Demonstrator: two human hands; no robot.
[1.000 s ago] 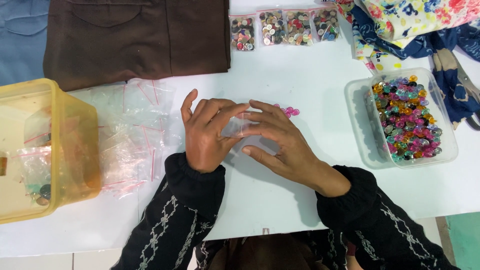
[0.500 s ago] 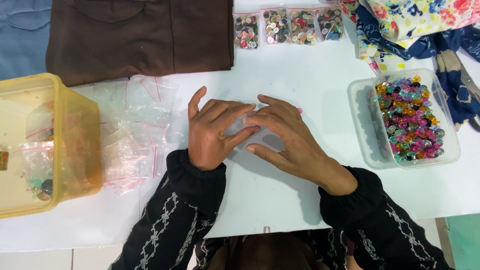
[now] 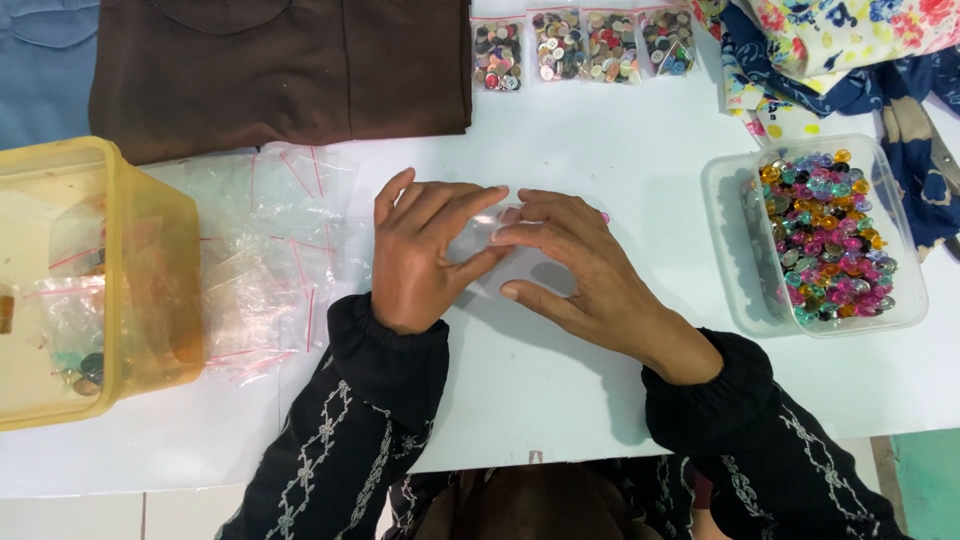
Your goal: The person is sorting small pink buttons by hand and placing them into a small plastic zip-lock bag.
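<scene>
Yellow tub (image 3: 120, 290): stood at the counter's (image 3: 600, 130) left edge, loose empty bags (image 3: 270, 260) spread beside it.
Left hand (image 3: 420, 255): laid flat, fingers pressed on the small clear bag (image 3: 480, 235).
Small clear bag: pinned mid-counter between both hands; long axis seemingly left-right, mouth direction not discernible.
Right hand (image 3: 580, 270): fingertips closed on the bag's right end.
Button tray (image 3: 830, 240): well apart, right.
Risk: buttons could be squeezed out if the seal is pressed unevenly.

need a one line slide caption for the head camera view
Both hands, left hand and right hand, press a small clear bag flat on a white table, between a yellow tub and a container of colourful buttons.
</scene>
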